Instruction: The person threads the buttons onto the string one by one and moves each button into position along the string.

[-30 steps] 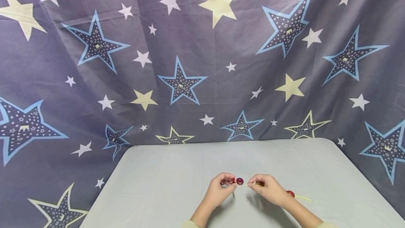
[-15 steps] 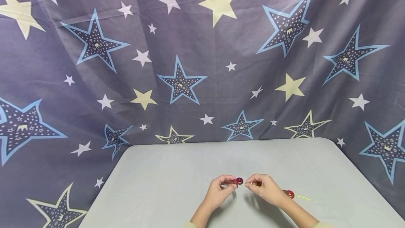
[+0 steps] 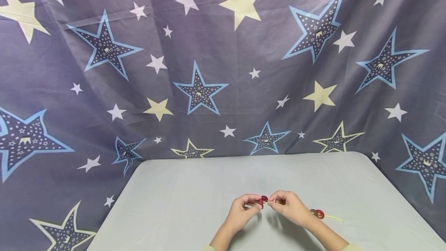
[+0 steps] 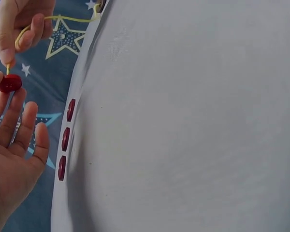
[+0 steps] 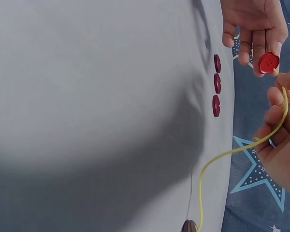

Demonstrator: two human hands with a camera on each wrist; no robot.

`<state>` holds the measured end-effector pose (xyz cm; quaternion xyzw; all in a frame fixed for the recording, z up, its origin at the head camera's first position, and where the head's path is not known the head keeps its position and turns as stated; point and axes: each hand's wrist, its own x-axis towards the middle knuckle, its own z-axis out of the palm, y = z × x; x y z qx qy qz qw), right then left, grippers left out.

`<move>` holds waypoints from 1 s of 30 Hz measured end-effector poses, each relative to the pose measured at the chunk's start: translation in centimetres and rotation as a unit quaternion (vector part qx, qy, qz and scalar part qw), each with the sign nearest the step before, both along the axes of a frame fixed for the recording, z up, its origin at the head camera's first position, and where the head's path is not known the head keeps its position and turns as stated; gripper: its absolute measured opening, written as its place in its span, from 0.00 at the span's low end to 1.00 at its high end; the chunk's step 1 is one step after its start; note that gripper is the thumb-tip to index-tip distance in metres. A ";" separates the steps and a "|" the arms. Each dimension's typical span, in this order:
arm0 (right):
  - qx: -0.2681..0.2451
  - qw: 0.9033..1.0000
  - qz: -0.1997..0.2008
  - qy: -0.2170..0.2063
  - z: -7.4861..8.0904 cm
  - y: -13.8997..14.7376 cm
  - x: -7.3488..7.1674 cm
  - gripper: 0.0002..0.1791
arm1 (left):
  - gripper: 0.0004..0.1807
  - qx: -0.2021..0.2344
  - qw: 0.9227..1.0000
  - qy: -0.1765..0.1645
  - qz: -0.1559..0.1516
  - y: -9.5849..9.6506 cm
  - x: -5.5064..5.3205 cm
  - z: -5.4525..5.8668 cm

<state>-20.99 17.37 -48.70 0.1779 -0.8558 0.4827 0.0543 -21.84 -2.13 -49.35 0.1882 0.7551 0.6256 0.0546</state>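
Note:
My left hand (image 3: 240, 210) pinches a round red button (image 5: 269, 63) between thumb and fingertips, its holes facing my right hand. With thumb and forefinger, my right hand (image 3: 290, 206) grips a yellow cord (image 5: 227, 153) close to its end. The cord's end meets the red button at its holes, seen in both wrist views. From the right hand the cord runs back to the table, where a brown button (image 3: 314, 212) and another red button (image 3: 320, 214) lie by it. Both hands are raised above the table's near part, close together.
Three dark red buttons (image 5: 217, 83) lie in a row on the pale-covered table (image 3: 195, 189), just beyond the hands. A grey cloth with stars (image 3: 209, 49) hangs behind the table. A short tail of cord sticks out at the right.
My right hand has moved left with the cord, bringing its end to the red button. The left hand has shifted slightly right, and its button now shows nearer the fingertips.

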 end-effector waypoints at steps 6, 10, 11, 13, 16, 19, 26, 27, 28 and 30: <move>-0.017 1.000 0.013 -0.004 2.4 -0.9 1.2 0.03 | 0.12 0.004 1.000 0.000 -0.004 0.0 0.1 0.2; -0.019 1.000 0.017 -0.014 2.7 -1.0 1.4 0.04 | 0.12 0.003 1.000 0.000 -0.008 -0.1 0.1 0.2; -0.019 1.000 0.018 -0.016 2.7 -1.0 1.4 0.05 | 0.12 0.002 1.000 -0.001 -0.008 -0.1 0.1 0.2; -0.021 0.999 0.021 -0.022 2.6 -1.0 1.4 0.05 | 0.12 0.002 1.000 -0.001 -0.009 -0.1 0.1 0.2; -0.020 0.999 0.026 -0.025 2.7 -1.0 1.4 0.05 | 0.12 0.002 1.000 0.001 -0.009 -0.1 0.2 0.2; -0.018 0.999 0.027 -0.024 2.8 -1.0 1.4 0.04 | 0.12 0.001 1.000 0.004 -0.009 -0.1 0.3 0.3; -0.006 0.999 0.026 -0.029 0.5 -0.5 0.1 0.04 | 0.11 -0.005 1.000 0.004 -0.005 -0.1 0.5 0.5; -0.006 0.999 0.026 -0.031 0.1 -0.3 -0.1 0.05 | 0.11 -0.006 1.000 0.004 -0.005 -0.1 0.5 0.5; -0.007 0.999 0.027 -0.032 -0.3 -0.2 -0.2 0.05 | 0.11 -0.006 1.000 0.004 -0.006 -0.1 0.5 0.5; -0.012 0.999 0.030 -0.033 -0.7 0.0 -0.4 0.05 | 0.11 -0.006 1.000 0.003 -0.006 -0.2 0.5 0.5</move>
